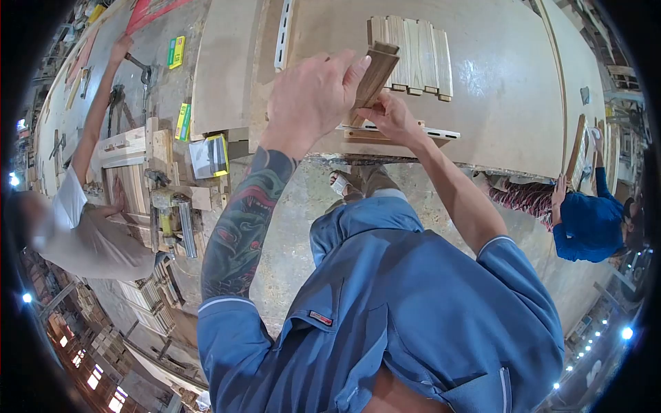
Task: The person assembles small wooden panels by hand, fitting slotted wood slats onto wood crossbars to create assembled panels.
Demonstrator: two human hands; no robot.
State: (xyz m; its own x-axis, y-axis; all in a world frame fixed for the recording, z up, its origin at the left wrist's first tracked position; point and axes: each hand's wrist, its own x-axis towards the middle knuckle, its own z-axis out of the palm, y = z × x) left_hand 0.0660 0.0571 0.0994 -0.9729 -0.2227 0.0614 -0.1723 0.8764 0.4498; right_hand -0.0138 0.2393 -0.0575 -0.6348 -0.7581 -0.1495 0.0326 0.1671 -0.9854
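A narrow brown wooden piece (377, 74) is held tilted over the near edge of the workbench (496, 89). My left hand (313, 96) is closed round its upper part, with the thumb on its side. At the lower end, my right hand (394, 117) pinches the same piece between fingers and thumb. Beneath my right hand lies a wooden strip with a white slotted edge (441, 133). Just beyond the hands, several similar wooden pieces (416, 55) lie side by side on the bench.
A white slotted strip (283, 34) lies at the upper left. Yellow-green boxes (177, 52) and a grey-and-yellow packet (209, 157) are further left. One person (103, 234) works with a tool at left; another person in blue (591, 217) is at right.
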